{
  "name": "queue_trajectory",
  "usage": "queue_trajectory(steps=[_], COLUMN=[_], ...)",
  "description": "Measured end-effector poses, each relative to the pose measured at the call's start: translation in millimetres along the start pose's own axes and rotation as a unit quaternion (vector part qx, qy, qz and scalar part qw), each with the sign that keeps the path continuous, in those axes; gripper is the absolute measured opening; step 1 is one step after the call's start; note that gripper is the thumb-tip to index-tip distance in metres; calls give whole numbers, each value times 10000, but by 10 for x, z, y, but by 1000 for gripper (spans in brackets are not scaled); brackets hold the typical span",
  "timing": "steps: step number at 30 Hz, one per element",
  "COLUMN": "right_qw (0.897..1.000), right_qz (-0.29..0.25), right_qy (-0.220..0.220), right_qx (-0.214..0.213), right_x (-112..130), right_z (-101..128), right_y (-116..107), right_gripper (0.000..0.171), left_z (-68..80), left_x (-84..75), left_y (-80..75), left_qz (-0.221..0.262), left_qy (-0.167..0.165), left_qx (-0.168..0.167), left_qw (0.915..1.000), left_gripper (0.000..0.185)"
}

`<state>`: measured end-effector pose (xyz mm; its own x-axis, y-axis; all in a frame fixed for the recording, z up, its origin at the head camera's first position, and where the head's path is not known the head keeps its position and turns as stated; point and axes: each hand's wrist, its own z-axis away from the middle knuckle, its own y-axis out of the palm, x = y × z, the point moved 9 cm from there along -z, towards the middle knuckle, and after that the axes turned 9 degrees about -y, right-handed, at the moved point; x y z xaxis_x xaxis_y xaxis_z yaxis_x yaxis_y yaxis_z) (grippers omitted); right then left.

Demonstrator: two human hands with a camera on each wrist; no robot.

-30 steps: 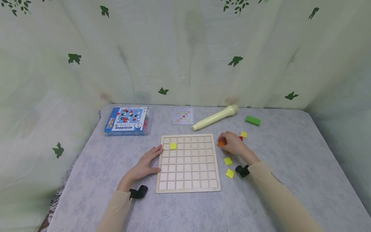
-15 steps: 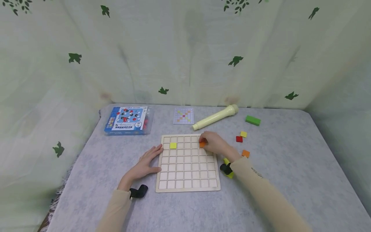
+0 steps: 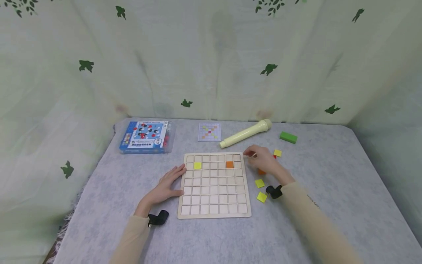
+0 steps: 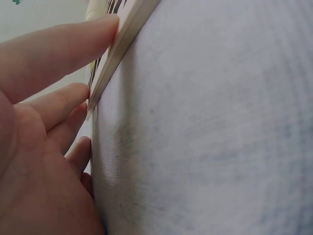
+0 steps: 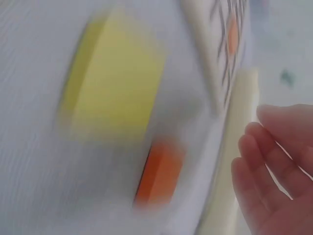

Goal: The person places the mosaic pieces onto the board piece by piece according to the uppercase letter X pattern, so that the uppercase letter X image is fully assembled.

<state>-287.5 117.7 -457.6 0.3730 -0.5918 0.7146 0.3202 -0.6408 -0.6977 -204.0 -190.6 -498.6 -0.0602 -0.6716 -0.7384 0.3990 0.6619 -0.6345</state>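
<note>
A wooden grid board (image 3: 214, 216) lies flat on the table, with one yellow tile (image 3: 197, 165) and one orange tile (image 3: 229, 165) in its second row. My left hand (image 3: 165, 187) rests its fingertips and thumb against the board's left edge, fingers straight. Over the board's upper right corner hovers my right hand (image 3: 263, 159), its fingers loosely bent and holding nothing in the right wrist view. Beneath and beside it lie another orange tile (image 5: 160, 174), a partly hidden red tile (image 3: 274, 157) and several loose yellow tiles (image 3: 259, 183).
Behind the board are a small pattern card (image 3: 209, 132), a pale yellow microphone-shaped stick (image 3: 245, 134) and a green block (image 3: 288, 137). A blue boxed molecule model set (image 3: 146, 137) sits at the back left. A patterned curtain (image 3: 211, 66) hangs behind the table.
My right hand carried an orange tile from the table into the board's second row, let it go and moved back right to the loose tiles. The left hand stayed on the board's edge.
</note>
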Motion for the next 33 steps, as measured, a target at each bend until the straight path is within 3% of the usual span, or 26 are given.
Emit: queue_trajectory(steps=[5, 8, 12, 19, 23, 26, 33], right_qw=[9980, 9950, 9935, 9908, 9905, 9945, 9991], right_qz=[232, 361, 520, 930, 982, 826, 218], right_qy=[278, 711, 877, 879, 826, 482, -372], right_qx=[-526, -609, -499, -445, -487, -426, 0], right_x=[-404, -658, -831, -916, -849, -671, 15], right_z=[247, 361, 412, 354, 314, 252, 25], right_y=[-438, -585, -644, -651, -646, -566, -49], right_gripper=[26, 27, 28, 20, 20, 19, 22], left_z=[23, 33, 26, 0, 1, 5, 5], left_x=[6, 5, -1, -4, -6, -7, -4], left_y=[-8, -7, 1, 4, 4, 3, -1], left_qz=[18, 9, 16, 21, 66, 51, 14], left_qy=[24, 59, 66, 54, 114, 135, 120], left_qx=[-63, -82, -49, 12, 8, -10, -26], left_qw=[10000, 9999, 10000, 10000, 9999, 9999, 9999], left_gripper=[80, 80, 80, 80, 80, 79, 79])
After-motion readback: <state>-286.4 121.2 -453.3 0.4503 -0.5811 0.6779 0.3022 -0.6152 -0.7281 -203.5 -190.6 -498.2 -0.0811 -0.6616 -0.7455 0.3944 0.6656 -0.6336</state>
